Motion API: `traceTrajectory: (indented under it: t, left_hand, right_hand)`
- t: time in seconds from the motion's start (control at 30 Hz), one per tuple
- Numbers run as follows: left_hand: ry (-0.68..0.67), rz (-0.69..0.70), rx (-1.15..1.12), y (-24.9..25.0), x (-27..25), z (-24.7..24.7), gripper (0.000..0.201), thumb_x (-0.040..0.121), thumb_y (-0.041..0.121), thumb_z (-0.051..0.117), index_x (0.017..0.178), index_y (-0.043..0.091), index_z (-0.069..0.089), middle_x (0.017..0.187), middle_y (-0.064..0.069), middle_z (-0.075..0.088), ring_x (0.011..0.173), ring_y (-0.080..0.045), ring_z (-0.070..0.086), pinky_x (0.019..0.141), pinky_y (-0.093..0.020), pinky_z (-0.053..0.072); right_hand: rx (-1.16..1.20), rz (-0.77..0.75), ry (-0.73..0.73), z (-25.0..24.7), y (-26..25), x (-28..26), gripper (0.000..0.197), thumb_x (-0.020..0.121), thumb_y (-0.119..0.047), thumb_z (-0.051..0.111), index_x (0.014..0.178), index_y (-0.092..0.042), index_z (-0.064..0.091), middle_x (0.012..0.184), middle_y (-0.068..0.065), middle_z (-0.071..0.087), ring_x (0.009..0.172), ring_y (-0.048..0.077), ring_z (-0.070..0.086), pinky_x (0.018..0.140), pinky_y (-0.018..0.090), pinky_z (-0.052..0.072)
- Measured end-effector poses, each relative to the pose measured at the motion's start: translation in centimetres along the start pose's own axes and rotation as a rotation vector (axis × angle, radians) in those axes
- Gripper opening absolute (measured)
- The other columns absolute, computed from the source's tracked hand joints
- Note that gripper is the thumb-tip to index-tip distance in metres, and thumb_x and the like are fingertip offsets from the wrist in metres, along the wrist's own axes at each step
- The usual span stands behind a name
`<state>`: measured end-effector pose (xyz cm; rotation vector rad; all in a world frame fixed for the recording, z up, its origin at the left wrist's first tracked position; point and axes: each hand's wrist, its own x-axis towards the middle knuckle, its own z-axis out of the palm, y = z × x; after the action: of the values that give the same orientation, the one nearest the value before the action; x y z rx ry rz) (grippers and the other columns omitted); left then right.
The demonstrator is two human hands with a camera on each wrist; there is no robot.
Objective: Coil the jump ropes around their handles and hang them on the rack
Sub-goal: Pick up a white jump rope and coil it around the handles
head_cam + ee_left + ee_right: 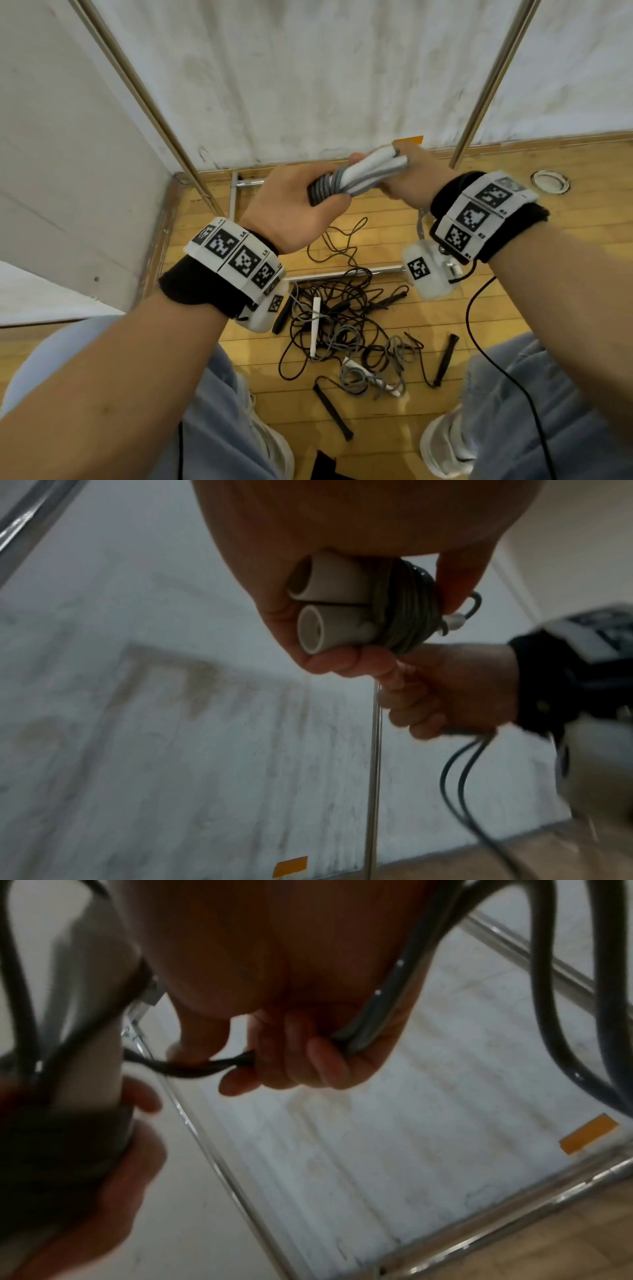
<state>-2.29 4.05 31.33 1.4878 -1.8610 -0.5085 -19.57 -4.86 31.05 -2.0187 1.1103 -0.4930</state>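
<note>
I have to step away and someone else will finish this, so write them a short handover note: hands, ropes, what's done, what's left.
Left hand: grips the pair of white plastic jump-rope handles, held side by side, with grey cord already coiled round them in several turns.
Right hand: holds the remaining loose loop of that grey cord.
On the wooden floor: a tangled pile of black and grey jump ropes, with black and white handles among them.
Metal rack posts stand against the wall.
Done: first rope mostly coiled.
Left: finish wrapping, hang it, then untangle, coil and hang the rest.
</note>
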Motion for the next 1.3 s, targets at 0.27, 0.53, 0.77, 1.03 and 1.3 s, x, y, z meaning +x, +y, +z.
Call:
traceTrajectory:
  t: [0.27,0.53,0.77,1.03,1.3]
  left_hand:
    - [0.169,-0.200,-0.314,0.3,0.8,-0.8,0.015,0.087,0.029,0.053,0.089,0.015,0.059,0.070,-0.009,0.062,0.049,-0.020,0.054,0.045,-0.031,0.045]
    - [0.229,-0.208,-0.338,-0.1,1.3,-1.2,0.010,0.093,0.021,0.055,0.101,0.016,0.053,0.072,0.000,0.056,0.049,-0.008,0.054,0.041,-0.022,0.042]
    - [0.307,-0.173,-0.221,-0.9,1.7,-1.8,0.022,0.088,0.032,0.056,0.109,0.026,0.052,0.073,0.003,0.055,0.063,-0.020,0.060,0.053,-0.040,0.056]
    - [0.275,-0.186,0.332,-3.7,1.8,-2.0,0.033,0.092,0.036,0.054,0.118,0.017,0.044,0.086,-0.001,0.056,0.071,-0.024,0.052,0.060,-0.032,0.035]
    - [-0.051,-0.348,0.630,-5.0,1.5,-0.9,0.022,0.094,0.030,0.054,0.106,0.021,0.037,0.082,0.001,0.050,0.062,-0.019,0.045,0.060,-0.035,0.036]
  right_hand:
    - [0.166,-0.123,0.175,5.2,-1.6,-0.9,0.019,0.100,-0.029,0.035,0.084,-0.026,0.044,0.066,-0.009,0.045,0.057,0.012,0.042,0.054,0.027,0.036]
    - [0.221,-0.032,0.074,6.0,-2.3,-1.3,0.034,0.102,-0.027,0.035,0.080,-0.013,0.058,0.066,0.000,0.053,0.058,0.009,0.048,0.063,0.021,0.042]
    - [0.253,-0.010,0.155,6.4,-2.4,-1.2,0.022,0.099,-0.027,0.040,0.080,-0.023,0.048,0.068,-0.005,0.042,0.058,0.012,0.040,0.064,0.040,0.041]
    - [0.244,0.068,-0.082,5.7,-1.4,-1.3,0.016,0.096,-0.018,0.048,0.082,-0.017,0.057,0.062,-0.003,0.042,0.044,0.004,0.046,0.064,0.030,0.058]
    - [-0.286,-0.086,-0.077,5.0,-2.1,-1.7,0.036,0.096,-0.030,0.047,0.062,-0.024,0.040,0.059,-0.006,0.041,0.053,0.009,0.038,0.049,0.023,0.023]
